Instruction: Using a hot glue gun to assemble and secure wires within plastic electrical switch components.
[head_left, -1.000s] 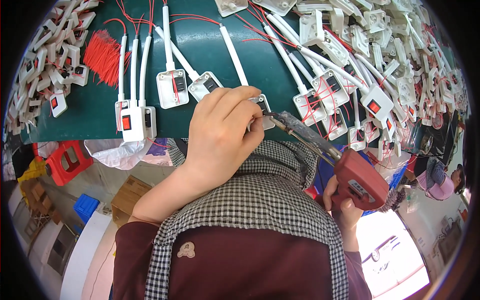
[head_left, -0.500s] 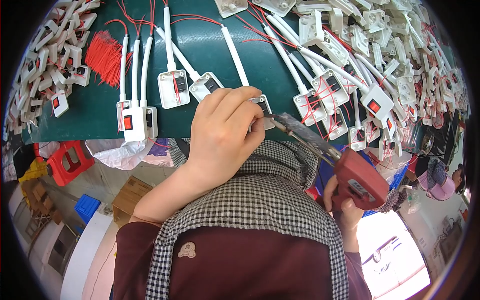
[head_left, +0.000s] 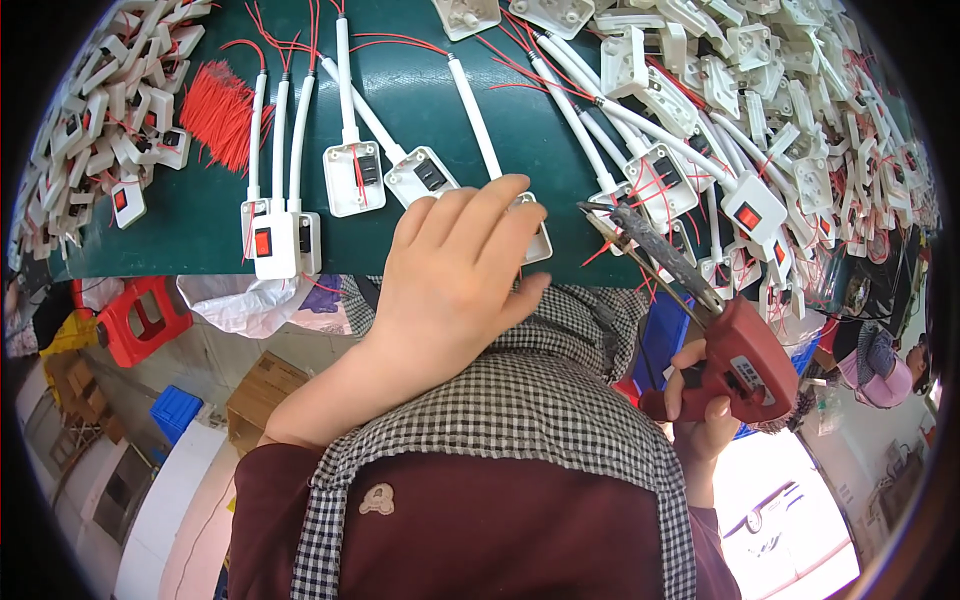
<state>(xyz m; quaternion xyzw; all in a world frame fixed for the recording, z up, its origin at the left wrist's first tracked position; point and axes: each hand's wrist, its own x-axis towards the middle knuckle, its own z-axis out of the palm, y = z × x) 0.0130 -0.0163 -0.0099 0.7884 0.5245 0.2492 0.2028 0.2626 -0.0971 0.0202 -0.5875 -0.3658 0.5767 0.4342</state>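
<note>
My left hand is over the table's front edge, fingers apart and holding nothing I can see. Its fingertips partly cover a white switch housing, whose white tube runs away from me with red wires at the far end. In my right hand is a red soldering gun; its long dark tip points up and left, over an open housing with red wires. To the left of my left hand lie two more open housings, one squarish and one tilted, with black switch parts inside.
A bundle of red wires lies on the green table. Three tubed housings stand at its left front. Heaps of white housings fill the far left and the right. A red stool and a cardboard box are below.
My left fingers have opened from a pinch at the housing. My right hand has drawn the soldering gun away to the right, its tip leaving that housing.
</note>
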